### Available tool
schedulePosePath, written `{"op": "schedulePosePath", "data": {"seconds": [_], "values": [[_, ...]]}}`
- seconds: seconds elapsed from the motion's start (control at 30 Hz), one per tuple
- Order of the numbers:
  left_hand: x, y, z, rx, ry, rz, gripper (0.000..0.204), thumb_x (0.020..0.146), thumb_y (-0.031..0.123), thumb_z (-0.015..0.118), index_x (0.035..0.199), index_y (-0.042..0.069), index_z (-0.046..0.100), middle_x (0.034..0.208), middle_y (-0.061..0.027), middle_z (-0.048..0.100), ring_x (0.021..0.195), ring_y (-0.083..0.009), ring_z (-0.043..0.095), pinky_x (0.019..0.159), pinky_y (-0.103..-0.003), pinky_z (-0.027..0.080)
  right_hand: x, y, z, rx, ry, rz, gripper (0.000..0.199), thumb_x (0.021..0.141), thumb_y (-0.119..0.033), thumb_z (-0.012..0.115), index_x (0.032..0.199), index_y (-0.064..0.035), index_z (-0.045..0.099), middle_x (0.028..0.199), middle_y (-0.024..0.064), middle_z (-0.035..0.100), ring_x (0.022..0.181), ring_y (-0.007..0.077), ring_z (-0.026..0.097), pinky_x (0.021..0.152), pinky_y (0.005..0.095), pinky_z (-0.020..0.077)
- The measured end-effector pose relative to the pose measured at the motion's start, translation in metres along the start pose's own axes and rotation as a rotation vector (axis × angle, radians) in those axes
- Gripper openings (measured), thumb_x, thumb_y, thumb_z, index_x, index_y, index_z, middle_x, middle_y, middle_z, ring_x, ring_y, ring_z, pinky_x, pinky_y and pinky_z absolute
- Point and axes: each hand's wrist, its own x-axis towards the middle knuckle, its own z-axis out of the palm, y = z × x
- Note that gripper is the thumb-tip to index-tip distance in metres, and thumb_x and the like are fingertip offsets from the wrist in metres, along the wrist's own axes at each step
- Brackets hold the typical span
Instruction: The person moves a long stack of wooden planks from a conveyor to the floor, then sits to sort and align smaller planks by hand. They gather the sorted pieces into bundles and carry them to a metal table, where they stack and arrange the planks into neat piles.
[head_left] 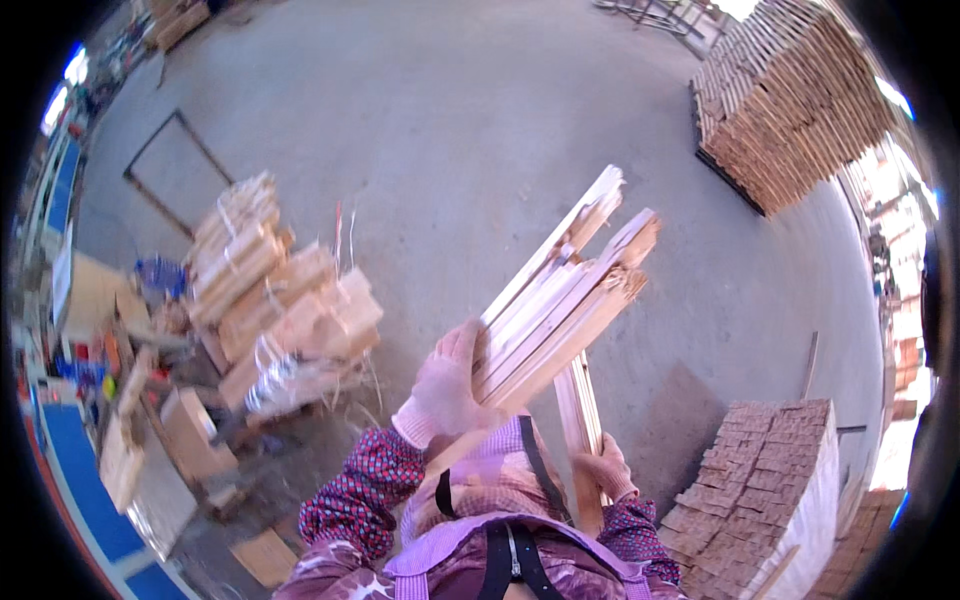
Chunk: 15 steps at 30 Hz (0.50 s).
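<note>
My left hand point(448, 388), in a pale glove, is wrapped round a bundle of rough wooden strips point(555, 315). The bundle slants up to the right in front of me, and its far ends are uneven and splintered. Lower down at my right side, my right hand point(608, 468), also gloved, grips another few wooden strips point(576, 405). Their upper ends pass behind the left bundle, so I cannot tell how far they reach.
Tied bundles of wood point(285, 290) lie on a cart with a metal handle frame point(178, 165) at the left. A neat stack of wood blocks point(745, 490) stands near right, a tall pallet stack point(790, 110) far right. Blue-topped equipment point(95, 485) runs along the left edge.
</note>
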Motion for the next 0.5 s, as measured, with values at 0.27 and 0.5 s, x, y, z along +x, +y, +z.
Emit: {"op": "schedulePosePath", "data": {"seconds": [0.27,0.5], "values": [[0.155,-0.141,-0.058,-0.253,-0.023,0.010,0.135,0.052,0.047,0.089,0.153,-0.009,0.018,0.152,-0.0270,0.034,0.146,-0.0379,0.029,0.120,-0.042,0.025,0.157,-0.153,-0.016,0.071,0.009,-0.089,0.081,0.062,-0.040,0.081,0.129,-0.0026,0.055,0.110,0.0172,0.068,0.105,0.0299,0.066,0.095,0.0384,0.0501],[0.271,-0.169,-0.177,-0.502,0.123,-0.173,0.143,0.055,0.063,0.087,0.152,-0.013,0.013,0.155,-0.0268,0.031,0.146,-0.0332,0.029,0.119,-0.037,0.024,0.296,-0.374,-0.053,0.043,-0.051,-0.230,0.079,0.062,-0.034,0.085,0.128,-0.0006,0.055,0.110,0.0175,0.068,0.100,0.0278,0.068,0.089,0.0370,0.0532]]}}
